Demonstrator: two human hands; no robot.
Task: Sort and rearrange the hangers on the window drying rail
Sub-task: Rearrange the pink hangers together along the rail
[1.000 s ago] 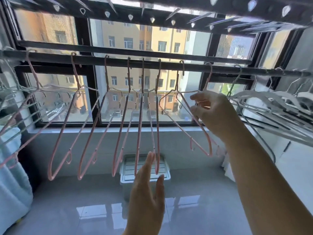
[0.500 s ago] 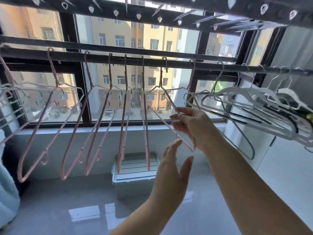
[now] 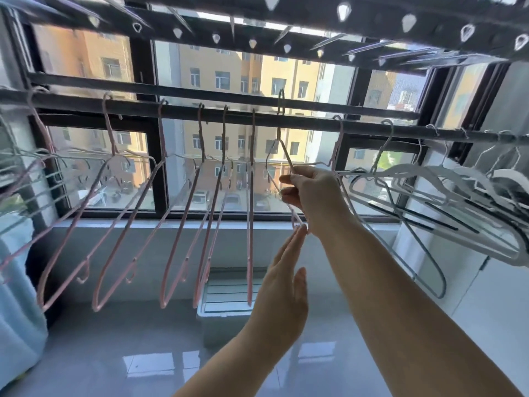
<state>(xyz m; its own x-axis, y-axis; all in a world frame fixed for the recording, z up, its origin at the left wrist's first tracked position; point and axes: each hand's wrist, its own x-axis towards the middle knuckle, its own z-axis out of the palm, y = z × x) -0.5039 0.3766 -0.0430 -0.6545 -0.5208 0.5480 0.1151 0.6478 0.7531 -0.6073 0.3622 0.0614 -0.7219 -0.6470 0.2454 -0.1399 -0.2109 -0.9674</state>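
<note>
A dark drying rail (image 3: 300,123) runs across the window. Several pink hangers (image 3: 183,224) hang from it at left and centre. My right hand (image 3: 312,196) grips one pink hanger (image 3: 282,150) by its shoulder; its hook is raised above the rail. My left hand (image 3: 282,293) is below, fingers straight, fingertips touching that hanger's lower end. Another pink hanger (image 3: 339,144) hangs just right of my right hand. Several white and grey hangers (image 3: 435,202) crowd the rail's right end.
An overhead rack with clips (image 3: 286,21) hangs above. A white lidded box (image 3: 223,302) stands on the glossy sill below. Light blue cloth (image 3: 17,310) hangs at far left, with pale wire hangers (image 3: 25,179) above it. A white wall (image 3: 501,296) is at right.
My right hand has lifted the pink hanger so that its hook is above the rail. My left hand has risen to touch the hanger's lower end. The view has shifted left.
</note>
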